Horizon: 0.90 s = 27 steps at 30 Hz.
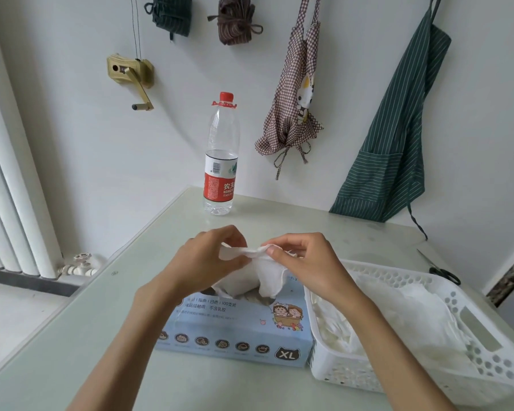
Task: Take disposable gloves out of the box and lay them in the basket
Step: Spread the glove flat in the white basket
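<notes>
While both hands work at frame centre, the left hand (208, 256) and right hand (303, 262) each pinch the top edge of a white glove (267, 272), seemingly to spread it flat before laying it down. Its lower part hangs just above the opening of the blue box (235, 330). The white basket (469, 318), touching the box at lower right, already holds gloves. A water bottle (220, 161) stands well behind; scissors (444, 272) lie beyond the basket. Nothing blocks the short path rightward.
</notes>
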Each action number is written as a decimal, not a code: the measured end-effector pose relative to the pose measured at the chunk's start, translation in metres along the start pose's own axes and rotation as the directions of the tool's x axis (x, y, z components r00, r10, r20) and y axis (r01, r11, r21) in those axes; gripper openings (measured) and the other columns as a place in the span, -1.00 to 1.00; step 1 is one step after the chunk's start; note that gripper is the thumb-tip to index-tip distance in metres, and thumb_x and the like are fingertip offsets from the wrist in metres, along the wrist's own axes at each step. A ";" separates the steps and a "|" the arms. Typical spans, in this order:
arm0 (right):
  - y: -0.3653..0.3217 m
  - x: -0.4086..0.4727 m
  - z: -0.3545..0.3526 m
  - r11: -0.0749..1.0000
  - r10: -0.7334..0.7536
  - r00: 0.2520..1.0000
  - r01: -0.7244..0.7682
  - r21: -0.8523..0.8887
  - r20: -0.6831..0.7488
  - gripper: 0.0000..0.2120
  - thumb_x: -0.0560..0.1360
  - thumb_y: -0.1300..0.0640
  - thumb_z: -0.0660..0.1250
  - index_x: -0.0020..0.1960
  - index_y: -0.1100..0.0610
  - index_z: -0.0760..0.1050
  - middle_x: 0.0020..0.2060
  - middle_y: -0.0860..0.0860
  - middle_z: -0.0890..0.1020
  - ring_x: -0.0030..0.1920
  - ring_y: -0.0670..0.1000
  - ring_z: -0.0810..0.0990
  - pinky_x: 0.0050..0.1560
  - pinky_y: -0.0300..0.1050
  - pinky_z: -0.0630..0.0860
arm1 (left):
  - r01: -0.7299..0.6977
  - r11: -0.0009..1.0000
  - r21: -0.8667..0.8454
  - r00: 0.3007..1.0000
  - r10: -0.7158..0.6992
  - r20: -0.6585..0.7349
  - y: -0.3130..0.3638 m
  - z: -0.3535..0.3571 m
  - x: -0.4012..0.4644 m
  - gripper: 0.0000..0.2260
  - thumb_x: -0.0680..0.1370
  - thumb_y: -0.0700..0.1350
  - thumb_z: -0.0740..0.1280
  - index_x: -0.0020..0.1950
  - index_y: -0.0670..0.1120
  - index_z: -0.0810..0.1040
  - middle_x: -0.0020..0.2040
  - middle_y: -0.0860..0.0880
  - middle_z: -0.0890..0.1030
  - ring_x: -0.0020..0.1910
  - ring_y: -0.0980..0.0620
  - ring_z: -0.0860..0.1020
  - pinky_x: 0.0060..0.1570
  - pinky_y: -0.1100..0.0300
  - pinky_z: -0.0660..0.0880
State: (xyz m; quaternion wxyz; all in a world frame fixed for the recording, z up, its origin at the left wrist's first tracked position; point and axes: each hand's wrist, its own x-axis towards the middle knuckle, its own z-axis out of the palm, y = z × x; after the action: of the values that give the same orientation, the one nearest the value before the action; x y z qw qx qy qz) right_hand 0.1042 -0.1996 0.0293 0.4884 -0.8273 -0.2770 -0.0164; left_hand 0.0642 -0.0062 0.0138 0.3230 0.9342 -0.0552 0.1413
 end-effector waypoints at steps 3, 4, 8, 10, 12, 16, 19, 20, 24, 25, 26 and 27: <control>0.004 -0.003 -0.005 0.997 0.031 0.999 -0.028 -0.076 0.037 -0.84 0.39 0.12 0.51 -0.03 -0.03 0.67 -0.16 -0.09 0.70 -0.12 -0.13 0.63 -0.04 -0.30 0.54 | -0.040 0.992 -0.120 0.999 0.040 -0.003 -0.006 -0.007 0.000 -0.98 0.50 0.01 0.38 -0.12 0.12 0.56 -0.10 0.19 0.63 -0.07 0.12 0.58 -0.01 0.10 0.52; 0.006 -0.004 -0.006 0.993 0.041 0.998 -0.034 -0.116 0.053 -0.83 0.38 0.12 0.52 -0.04 -0.02 0.67 -0.17 -0.10 0.70 -0.14 -0.14 0.63 -0.05 -0.29 0.54 | -0.039 0.988 -0.150 0.999 0.042 0.014 -0.007 -0.009 -0.001 -0.96 0.52 0.00 0.37 -0.11 0.08 0.60 -0.11 0.17 0.64 -0.08 0.13 0.59 -0.01 0.09 0.53; 0.009 -0.007 -0.017 0.995 0.054 0.998 -0.055 -0.082 -0.013 -0.91 0.43 0.10 0.47 -0.08 0.08 0.68 -0.22 -0.08 0.71 -0.18 -0.15 0.65 -0.11 -0.35 0.53 | 0.009 0.986 -0.167 0.996 0.006 0.094 -0.014 -0.014 -0.003 -0.81 0.56 0.06 0.27 -0.08 0.04 0.64 -0.15 0.17 0.65 -0.12 0.18 0.59 0.03 0.04 0.54; 0.006 -0.008 -0.022 0.995 0.072 0.997 -0.070 0.069 -0.030 -0.94 0.46 0.14 0.44 -0.11 0.12 0.66 -0.22 -0.04 0.70 -0.16 -0.12 0.66 -0.08 -0.36 0.53 | 0.026 0.987 -0.161 0.996 -0.012 0.090 -0.016 -0.013 -0.003 -0.84 0.58 0.03 0.27 0.02 0.04 0.62 -0.03 0.17 0.64 -0.02 0.17 0.59 0.12 0.05 0.51; 0.003 -0.009 -0.022 0.981 0.098 0.995 -0.093 0.168 -0.023 -0.91 0.49 0.14 0.40 -0.08 0.17 0.62 -0.22 -0.03 0.68 -0.18 -0.15 0.64 -0.04 -0.33 0.52 | 0.026 0.982 -0.186 0.998 -0.016 0.054 -0.016 -0.014 -0.002 -0.87 0.56 -0.11 0.30 0.06 0.08 0.56 0.06 0.15 0.60 0.06 0.14 0.56 0.15 0.06 0.50; -0.001 -0.007 -0.015 0.982 0.097 0.995 -0.089 0.167 -0.039 -0.90 0.55 0.11 0.31 -0.02 0.12 0.57 -0.22 -0.05 0.66 -0.20 -0.21 0.60 -0.06 -0.33 0.49 | 0.045 0.973 -0.227 0.999 -0.039 0.029 -0.009 -0.013 -0.005 -0.75 0.50 -0.24 0.32 0.03 0.12 0.50 0.07 0.16 0.57 0.06 0.13 0.54 0.11 0.08 0.50; -0.006 -0.003 -0.015 0.993 0.062 0.993 -0.052 0.103 -0.097 -0.92 0.55 0.09 0.32 -0.04 0.06 0.57 -0.16 -0.01 0.67 -0.10 -0.07 0.63 -0.03 -0.27 0.51 | 0.059 0.975 -0.214 0.998 -0.058 0.013 -0.010 -0.012 -0.008 -0.79 0.51 -0.20 0.31 0.02 0.11 0.50 0.07 0.18 0.57 0.06 0.12 0.54 0.10 0.07 0.51; -0.007 -0.003 -0.015 0.995 0.050 0.992 -0.039 0.096 -0.112 -0.93 0.55 0.09 0.32 -0.05 0.06 0.57 -0.15 0.00 0.67 -0.08 -0.05 0.63 -0.02 -0.26 0.52 | 0.065 0.976 -0.207 0.998 -0.066 -0.001 -0.009 -0.014 -0.010 -0.83 0.54 -0.17 0.29 0.04 0.08 0.51 0.07 0.16 0.57 0.06 0.10 0.54 0.10 0.05 0.51; -0.015 -0.003 -0.017 0.996 -0.010 0.980 0.027 0.083 -0.199 -0.93 0.54 0.10 0.33 -0.06 0.08 0.57 -0.17 -0.04 0.64 -0.13 -0.11 0.60 -0.06 -0.27 0.52 | 0.101 0.995 0.004 0.985 -0.099 -0.144 -0.007 -0.015 -0.016 -0.76 0.62 0.02 0.14 0.02 -0.09 0.53 -0.01 0.04 0.59 -0.02 -0.06 0.53 0.03 0.00 0.47; -0.016 -0.003 -0.017 0.995 -0.026 0.974 0.047 0.087 -0.227 -0.95 0.54 0.11 0.33 -0.07 0.06 0.56 -0.19 -0.07 0.63 -0.16 -0.15 0.57 -0.09 -0.30 0.50 | 0.092 0.995 0.039 0.984 -0.084 -0.159 -0.005 -0.015 -0.018 -0.73 0.63 0.02 0.12 0.05 -0.10 0.53 0.00 0.02 0.59 -0.01 -0.08 0.52 0.04 -0.01 0.46; -0.017 -0.003 -0.017 0.994 -0.041 0.966 0.066 0.091 -0.254 -0.95 0.55 0.11 0.32 -0.08 0.03 0.55 -0.19 -0.09 0.62 -0.18 -0.19 0.55 -0.11 -0.34 0.48 | 0.080 0.996 0.037 0.984 -0.073 -0.161 -0.004 -0.014 -0.018 -0.73 0.64 0.01 0.11 0.08 -0.09 0.53 0.02 0.02 0.59 0.01 -0.08 0.52 0.07 -0.01 0.45; -0.020 -0.004 -0.019 0.992 -0.054 0.959 0.084 0.096 -0.278 -0.94 0.56 0.11 0.31 -0.08 0.00 0.54 -0.19 -0.10 0.61 -0.19 -0.20 0.54 -0.14 -0.38 0.47 | 0.071 0.997 0.000 0.987 -0.070 -0.147 0.000 -0.016 -0.019 -0.75 0.64 0.01 0.12 0.08 -0.06 0.54 0.02 0.02 0.60 0.01 -0.07 0.53 0.07 -0.01 0.46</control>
State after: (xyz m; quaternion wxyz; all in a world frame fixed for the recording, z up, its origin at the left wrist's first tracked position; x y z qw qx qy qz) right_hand 0.0958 -0.2095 0.0535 0.5648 -0.7795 -0.2359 -0.1331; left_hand 0.0425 0.0042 0.0197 0.3288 0.9233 0.0024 0.1985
